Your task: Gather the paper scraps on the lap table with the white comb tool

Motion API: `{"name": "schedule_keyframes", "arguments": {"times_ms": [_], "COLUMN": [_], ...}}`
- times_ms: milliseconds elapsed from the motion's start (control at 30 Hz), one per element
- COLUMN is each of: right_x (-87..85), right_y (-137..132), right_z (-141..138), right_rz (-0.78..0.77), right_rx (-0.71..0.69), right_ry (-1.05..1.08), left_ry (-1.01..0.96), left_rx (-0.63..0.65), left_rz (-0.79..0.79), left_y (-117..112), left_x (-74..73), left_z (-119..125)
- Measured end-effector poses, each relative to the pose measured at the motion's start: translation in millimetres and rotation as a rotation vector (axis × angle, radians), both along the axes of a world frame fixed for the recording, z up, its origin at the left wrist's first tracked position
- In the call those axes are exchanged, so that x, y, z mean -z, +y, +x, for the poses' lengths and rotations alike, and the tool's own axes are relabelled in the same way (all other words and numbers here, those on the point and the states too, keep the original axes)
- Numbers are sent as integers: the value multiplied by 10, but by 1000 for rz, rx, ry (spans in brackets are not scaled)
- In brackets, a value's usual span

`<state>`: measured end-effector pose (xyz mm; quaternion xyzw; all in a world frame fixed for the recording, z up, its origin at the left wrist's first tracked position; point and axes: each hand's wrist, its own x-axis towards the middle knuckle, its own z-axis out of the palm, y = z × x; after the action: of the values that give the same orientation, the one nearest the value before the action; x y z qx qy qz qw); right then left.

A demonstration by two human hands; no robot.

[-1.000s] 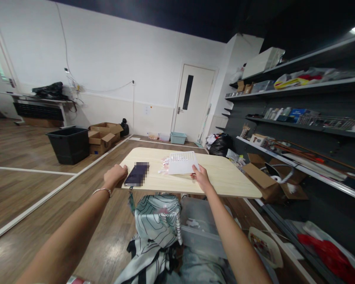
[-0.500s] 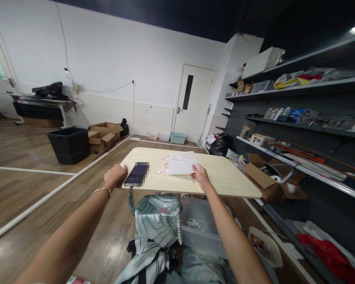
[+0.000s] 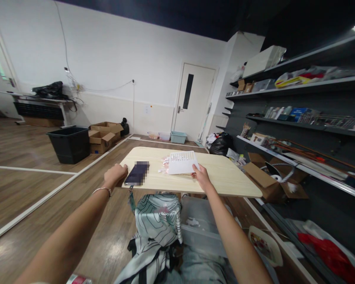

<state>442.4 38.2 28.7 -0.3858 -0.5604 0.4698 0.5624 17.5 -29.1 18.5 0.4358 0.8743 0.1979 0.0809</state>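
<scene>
My right hand [image 3: 201, 177] grips the lower right corner of a white card [image 3: 182, 163] with rows of slots across its far half. The card is held low over a pale wood-look table [image 3: 225, 177]. Small pink and white pieces [image 3: 164, 165] lie on the tabletop beside the card's left edge, some of them partly hidden by it. At the table's left edge my left hand [image 3: 114, 175] is closed, with its fingers curled over the rim. Just right of that hand lies a dark phone [image 3: 133, 173], its strap [image 3: 131, 200] hanging off the front edge.
Below the table are a patterned cloth bag [image 3: 156, 215] and a clear plastic bin [image 3: 199, 225]. Shelves [image 3: 298, 126] line the right side, with an open cardboard box [image 3: 260, 175] by them. A black bin [image 3: 69, 146] stands on the floor at left.
</scene>
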Motion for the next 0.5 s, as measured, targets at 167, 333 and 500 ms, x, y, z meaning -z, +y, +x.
{"name": "schedule_keyframes", "arguments": {"times_ms": [167,333,500], "right_x": [7,-4,-22], "right_y": [8,-4,-27], "right_z": [4,4,-7], "right_rz": [1,-2,-3], "right_rx": [-12,-15,-20], "right_ry": [-26,-4,10], "left_ry": [-5,-3,1], "left_rx": [-5,-8,-2], "left_rz": [-18,-15,-12], "left_y": [-11,-10,-10], "left_x": [-27,-22,-12], "left_z": [13,14,3]}}
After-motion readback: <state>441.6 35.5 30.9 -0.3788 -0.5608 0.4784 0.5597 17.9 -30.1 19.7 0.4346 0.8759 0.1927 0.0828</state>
